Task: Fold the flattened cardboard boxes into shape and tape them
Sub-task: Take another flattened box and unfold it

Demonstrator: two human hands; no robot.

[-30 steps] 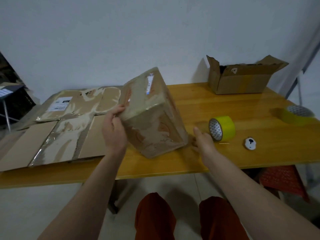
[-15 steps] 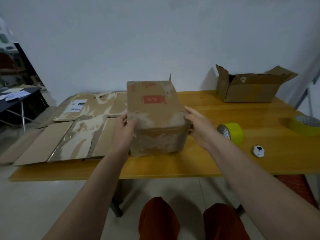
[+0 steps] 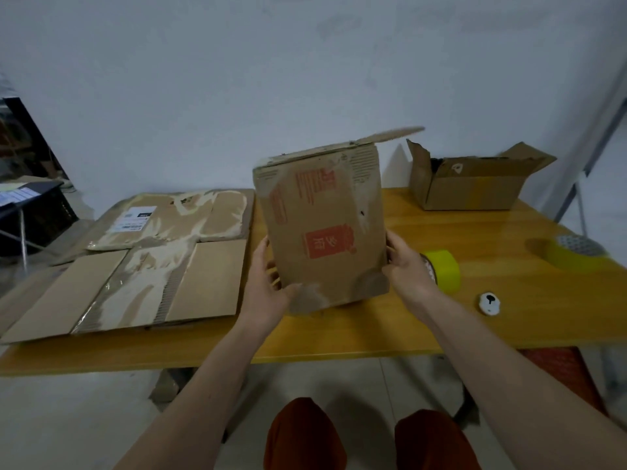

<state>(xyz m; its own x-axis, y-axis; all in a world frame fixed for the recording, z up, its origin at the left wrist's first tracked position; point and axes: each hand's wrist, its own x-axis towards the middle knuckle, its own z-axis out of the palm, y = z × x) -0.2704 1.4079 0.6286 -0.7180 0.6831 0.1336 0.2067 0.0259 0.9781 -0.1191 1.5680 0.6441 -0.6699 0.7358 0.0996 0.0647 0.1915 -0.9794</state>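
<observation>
Both hands clasping a folded cardboard box by its lower sides, left hand and right hand gripping, box tilted on the wooden counter. Flattened boxes left; yellow tape roll just right.

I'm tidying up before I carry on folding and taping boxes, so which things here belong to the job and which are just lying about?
For the job:
held box
flattened boxes
open box
near tape roll
far tape roll

Lying about:
small white object
black stand
</observation>
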